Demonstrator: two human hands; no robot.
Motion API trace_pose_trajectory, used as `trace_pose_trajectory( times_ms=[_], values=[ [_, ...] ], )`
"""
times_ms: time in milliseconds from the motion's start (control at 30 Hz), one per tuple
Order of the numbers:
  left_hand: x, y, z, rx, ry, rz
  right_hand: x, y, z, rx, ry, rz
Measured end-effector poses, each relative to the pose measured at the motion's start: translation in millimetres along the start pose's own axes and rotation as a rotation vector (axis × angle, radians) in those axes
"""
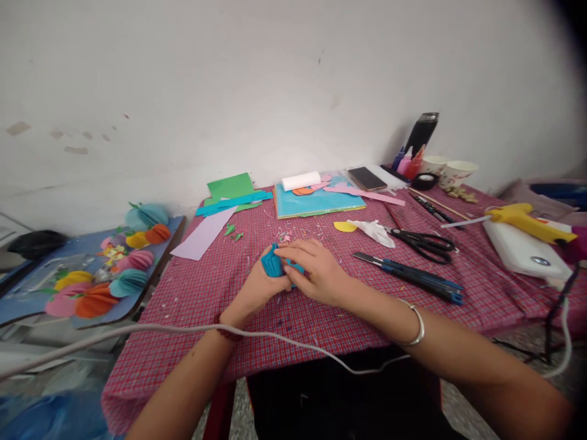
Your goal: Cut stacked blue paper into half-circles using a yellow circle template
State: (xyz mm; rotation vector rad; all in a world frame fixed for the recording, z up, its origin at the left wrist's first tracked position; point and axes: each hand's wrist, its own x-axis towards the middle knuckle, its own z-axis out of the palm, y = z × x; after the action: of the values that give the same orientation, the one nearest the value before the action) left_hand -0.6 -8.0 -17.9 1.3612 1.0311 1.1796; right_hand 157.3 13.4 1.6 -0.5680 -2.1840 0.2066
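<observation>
A folded piece of blue paper (pixel 272 264) is held between my two hands above the checkered cloth. My left hand (pixel 259 287) is closed around it from below and the left. The fingers of my right hand (pixel 316 269) press on its top and right side, hiding part of it. Small paper scraps (pixel 285 237) lie just beyond my hands. To the right are a blue utility knife (pixel 413 278), black-handled scissors (pixel 426 244) and a yellow paper piece (pixel 345 227) beside a crumpled white tissue (pixel 376 233).
Colored paper sheets (pixel 321 205) and green paper (pixel 232 186) lie toward the wall. A yellow glue gun (pixel 527 221) rests on a white box (pixel 523 250) at right. Paper pumpkins (pixel 96 299) sit on a blue board at left. A white cable (pixel 293 340) crosses in front.
</observation>
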Motion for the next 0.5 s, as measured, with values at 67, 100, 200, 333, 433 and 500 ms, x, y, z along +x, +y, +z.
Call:
trace_pose_trajectory(
  times_ms=[67,100,200,333,433,500],
  values=[
    [0,1,0,-0.017,0.005,-0.024,0,0,-1,0.017,0.009,0.005],
    [0,1,0,-0.029,0.006,-0.029,-1,0,-1,0.028,0.017,0.013],
    [0,-2,-3,-0.092,0.002,-0.035,-1,1,-5,0.084,0.047,0.053],
    [-1,-3,-8,-0.086,0.032,0.022,-1,5,-12,0.226,0.099,0.143],
    [-1,0,-11,0.061,0.129,0.115,0,10,-14,0.311,0.083,0.178],
    [-1,4,-12,0.141,0.179,0.161,1,13,-13,0.343,0.043,0.194]
  ],
)
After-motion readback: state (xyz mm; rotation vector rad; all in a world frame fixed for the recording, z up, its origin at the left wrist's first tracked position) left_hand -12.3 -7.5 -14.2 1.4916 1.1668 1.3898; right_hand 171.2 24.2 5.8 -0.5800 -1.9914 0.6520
